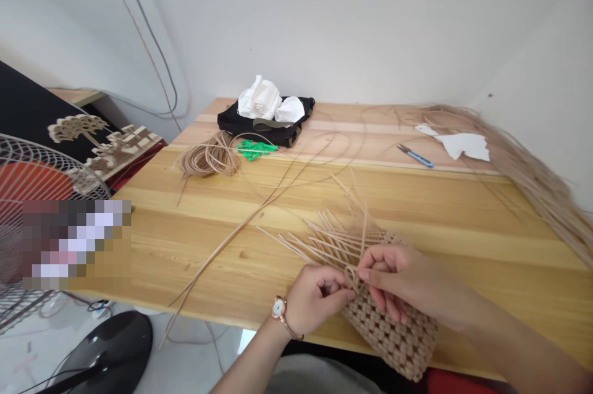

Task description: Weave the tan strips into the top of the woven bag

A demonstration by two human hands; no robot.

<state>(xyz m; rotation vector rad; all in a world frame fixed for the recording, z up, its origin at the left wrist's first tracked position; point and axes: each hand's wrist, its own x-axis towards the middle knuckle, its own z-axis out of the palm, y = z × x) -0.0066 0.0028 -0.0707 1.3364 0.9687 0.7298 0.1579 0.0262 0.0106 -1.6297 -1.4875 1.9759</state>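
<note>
One small loop (351, 276) of strand was pinched between the left hand (312, 301) and the right hand (389, 270), above a brown woven piece (405, 341) at the near edge of the counter (463, 215), its lowest corner poking past. Loose strands (327, 243) fanned from it over the wood, while long strands (234, 236) ran to the near edge, one end beyond it. Toward the far left corner sat a coil of cord (208, 158), a green bundle (256, 150) and a black bag (229, 122) topped with white tissue (258, 99); toward the far right, blue snips (419, 157), a ragged white sheet (463, 146) and a heap of strands (542, 184) spilling along the right edge. The right hand hid part of the weave, and exactly how the fingertips gripped the loop was hard to make out. Pixelation (76, 246) masked the left edge, partly covering a fan (28, 165) cut off by the view.
</note>
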